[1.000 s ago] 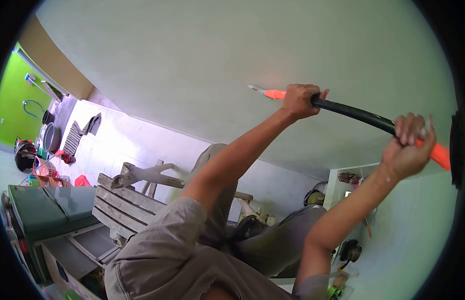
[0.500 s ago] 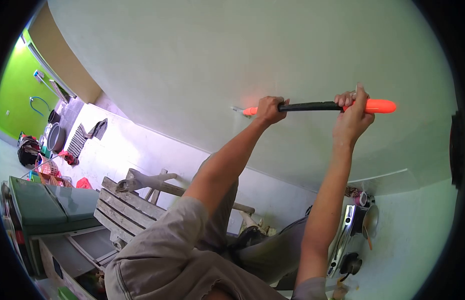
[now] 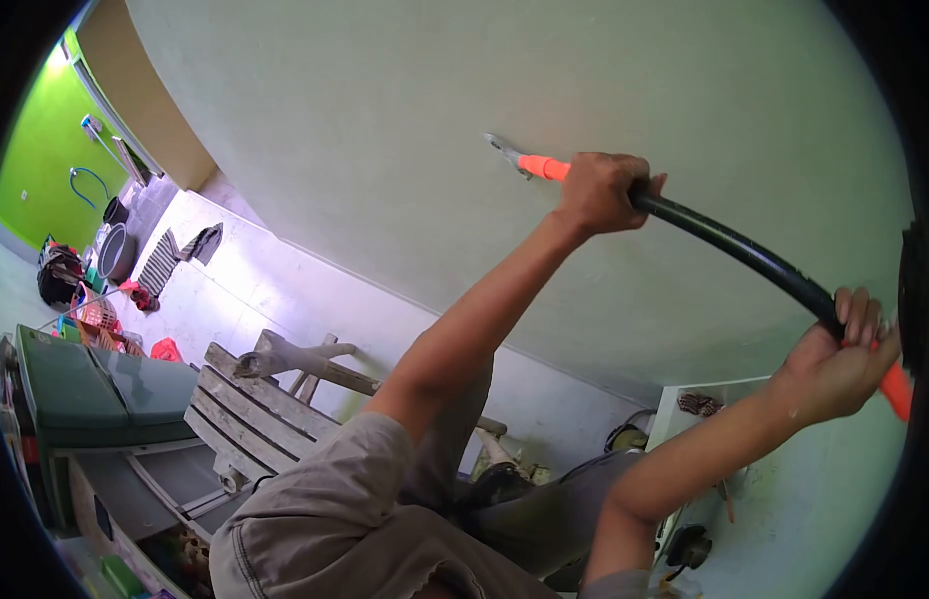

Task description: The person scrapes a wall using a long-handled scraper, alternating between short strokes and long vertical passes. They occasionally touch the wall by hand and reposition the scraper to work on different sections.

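Observation:
A long tool with a bent black shaft [image 3: 749,248], orange sections at both ends and a grey metal tip [image 3: 502,148] slants across the view in front of the pale green wall [image 3: 384,130]. My left hand [image 3: 604,192] is closed round it where the far orange section meets the black shaft. At the lower right, my right hand [image 3: 839,364] grips the near end, with orange showing beyond the fingers. The metal tip points up and left, overlapping the wall in this view. What kind of tool this is, I cannot tell.
Beside my left arm stands a weathered slatted wooden seat [image 3: 250,409]. A grey-green refrigerator [image 3: 75,384] is at the left. Farther off, a grey basin [image 3: 116,252] and a striped cloth [image 3: 159,266] lie on the floor. A dark pan [image 3: 690,547] sits at the lower right.
My right hand has swung down and to the right with its end of the tool. My left hand has moved up and right, and the tool now slopes steeply and looks larger.

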A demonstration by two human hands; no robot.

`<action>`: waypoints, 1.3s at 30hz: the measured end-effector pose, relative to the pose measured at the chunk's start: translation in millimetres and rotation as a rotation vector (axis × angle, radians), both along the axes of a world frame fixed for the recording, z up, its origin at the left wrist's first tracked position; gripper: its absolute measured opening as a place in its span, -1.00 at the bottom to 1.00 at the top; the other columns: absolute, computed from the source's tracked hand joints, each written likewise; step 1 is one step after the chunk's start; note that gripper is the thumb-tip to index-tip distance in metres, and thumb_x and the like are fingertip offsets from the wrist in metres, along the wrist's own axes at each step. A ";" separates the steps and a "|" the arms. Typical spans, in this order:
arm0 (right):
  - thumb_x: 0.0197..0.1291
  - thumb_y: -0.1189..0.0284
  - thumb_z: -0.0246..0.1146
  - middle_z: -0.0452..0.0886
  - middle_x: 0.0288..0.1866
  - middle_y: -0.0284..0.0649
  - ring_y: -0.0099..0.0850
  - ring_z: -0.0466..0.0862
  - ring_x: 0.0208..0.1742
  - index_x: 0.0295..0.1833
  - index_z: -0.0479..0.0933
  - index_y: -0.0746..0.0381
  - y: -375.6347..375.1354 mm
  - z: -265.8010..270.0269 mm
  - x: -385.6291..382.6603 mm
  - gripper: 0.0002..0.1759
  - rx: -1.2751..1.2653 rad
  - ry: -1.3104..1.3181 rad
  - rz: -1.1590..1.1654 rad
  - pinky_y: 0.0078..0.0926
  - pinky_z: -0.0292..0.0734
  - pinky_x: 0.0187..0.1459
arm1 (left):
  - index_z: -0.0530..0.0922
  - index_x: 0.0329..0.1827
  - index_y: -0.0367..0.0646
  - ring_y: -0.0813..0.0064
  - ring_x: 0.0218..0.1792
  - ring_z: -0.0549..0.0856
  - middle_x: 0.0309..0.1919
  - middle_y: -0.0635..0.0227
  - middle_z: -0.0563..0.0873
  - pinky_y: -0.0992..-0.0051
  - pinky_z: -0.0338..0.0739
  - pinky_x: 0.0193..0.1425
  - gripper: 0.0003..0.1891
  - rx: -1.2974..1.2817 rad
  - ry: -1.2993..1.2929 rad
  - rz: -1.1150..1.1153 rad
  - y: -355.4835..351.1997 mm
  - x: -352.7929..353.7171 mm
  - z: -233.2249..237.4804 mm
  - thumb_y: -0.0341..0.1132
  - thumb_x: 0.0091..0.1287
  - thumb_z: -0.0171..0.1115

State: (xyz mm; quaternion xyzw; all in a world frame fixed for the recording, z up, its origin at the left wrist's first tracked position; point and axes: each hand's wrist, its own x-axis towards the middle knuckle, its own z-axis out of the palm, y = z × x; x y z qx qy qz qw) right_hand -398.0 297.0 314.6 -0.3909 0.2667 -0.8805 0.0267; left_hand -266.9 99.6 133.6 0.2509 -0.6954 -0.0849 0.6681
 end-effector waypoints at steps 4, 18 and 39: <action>0.43 0.52 0.17 0.19 -0.44 -0.32 -0.44 0.31 -0.39 -0.29 0.37 0.30 -33.4 39.0 -8.3 -0.80 0.099 0.113 0.005 -0.31 0.43 -0.14 | 0.42 -0.69 -0.13 0.12 -0.68 0.51 -0.74 0.26 0.51 0.21 0.38 -0.55 -0.58 0.093 -0.063 -0.005 -14.7 0.0 20.2 -0.21 0.25 0.41; 0.40 0.54 0.21 0.23 -0.47 -0.31 -0.41 0.33 -0.43 -0.37 0.26 0.24 -96.1 57.3 -34.1 -0.70 0.101 0.051 0.099 -0.40 0.39 -0.29 | 0.50 -0.64 -0.16 -0.01 -0.55 0.65 -0.66 0.15 0.61 0.10 0.53 -0.43 -0.58 0.134 -0.093 -0.002 -45.7 4.7 16.8 -0.13 0.33 0.36; 0.40 0.51 0.25 0.32 -0.50 -0.32 -0.45 0.39 -0.47 -0.40 0.34 0.25 -116.0 25.4 28.9 -0.70 0.186 -0.015 0.106 -0.33 0.52 -0.28 | 0.53 -0.62 -0.16 -0.03 -0.57 0.62 -0.68 0.12 0.59 0.12 0.53 -0.42 -0.62 0.208 -0.079 0.013 -69.1 41.6 -23.5 -0.18 0.29 0.41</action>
